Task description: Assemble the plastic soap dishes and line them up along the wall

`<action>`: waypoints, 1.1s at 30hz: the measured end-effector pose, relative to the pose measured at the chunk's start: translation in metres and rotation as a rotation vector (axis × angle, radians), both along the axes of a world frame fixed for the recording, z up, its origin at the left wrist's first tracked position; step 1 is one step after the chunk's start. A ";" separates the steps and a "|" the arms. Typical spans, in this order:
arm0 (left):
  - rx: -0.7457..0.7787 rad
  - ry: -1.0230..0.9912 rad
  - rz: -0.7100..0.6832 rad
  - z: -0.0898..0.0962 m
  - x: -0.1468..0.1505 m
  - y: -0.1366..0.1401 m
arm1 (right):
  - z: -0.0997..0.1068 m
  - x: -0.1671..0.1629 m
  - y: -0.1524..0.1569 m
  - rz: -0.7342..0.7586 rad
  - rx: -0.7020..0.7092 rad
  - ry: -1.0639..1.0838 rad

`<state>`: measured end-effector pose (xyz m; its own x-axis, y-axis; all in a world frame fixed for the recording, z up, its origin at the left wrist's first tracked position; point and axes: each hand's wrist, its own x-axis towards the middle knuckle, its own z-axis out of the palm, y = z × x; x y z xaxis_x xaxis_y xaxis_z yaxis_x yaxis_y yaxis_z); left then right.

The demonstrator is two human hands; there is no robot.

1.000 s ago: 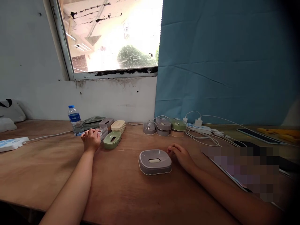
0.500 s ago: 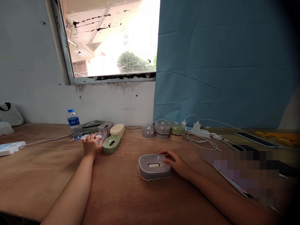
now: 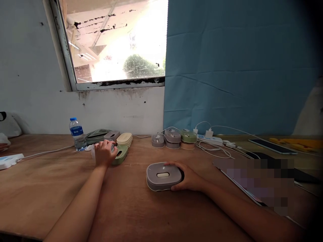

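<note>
My right hand [image 3: 188, 177] is closed around the right end of a mauve-grey oval box [image 3: 153, 170], thumb at the front and fingers on the far edge. The box lies flat on the table; its top has an oblong slot with something cream inside. At the left, my left hand [image 3: 104, 154] is curled over a clear plastic piece [image 3: 93, 152], which shows at either side of the fingers and is mostly hidden. Right beside that hand lies a green oval cover [image 3: 123, 154] with a slot. Behind it are stacked cream trays [image 3: 124, 138] and a grey slotted cover [image 3: 111, 135].
Grey boxes [image 3: 172, 135] and a green box [image 3: 188, 135] stand stacked at the back. A water bottle [image 3: 77, 134] is behind my left hand. Cables and a power strip [image 3: 210, 139] lie at the right, near a phone [image 3: 272, 147]. Another person's hand [image 3: 3, 146] shows at the far left.
My right hand has moved from resting on the grey box's edge to gripping its end. My left hand has shifted slightly right, over the clear plastic piece. The view has moved slightly.
</note>
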<state>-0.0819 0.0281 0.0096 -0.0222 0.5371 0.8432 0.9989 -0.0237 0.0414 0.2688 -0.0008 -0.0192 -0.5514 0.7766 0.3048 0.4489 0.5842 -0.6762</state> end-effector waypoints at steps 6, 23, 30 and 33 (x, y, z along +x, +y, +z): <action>-0.359 -0.467 -0.773 0.003 0.082 -0.022 | 0.004 -0.004 -0.001 -0.039 0.093 0.102; -0.974 -0.815 -1.271 -0.032 0.111 -0.023 | -0.001 -0.002 0.001 -0.129 0.155 0.140; -0.975 -0.803 -1.281 -0.029 0.109 -0.025 | 0.000 -0.003 -0.004 -0.107 0.225 0.138; -0.966 -0.788 -1.301 -0.028 0.108 -0.025 | 0.000 -0.003 -0.005 -0.112 0.246 0.128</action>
<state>0.0257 0.0028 -0.0184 0.5716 0.7800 0.2547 0.1029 -0.3762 0.9208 0.2654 -0.0063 -0.0189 -0.4116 0.7245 0.5529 0.4401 0.6892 -0.5755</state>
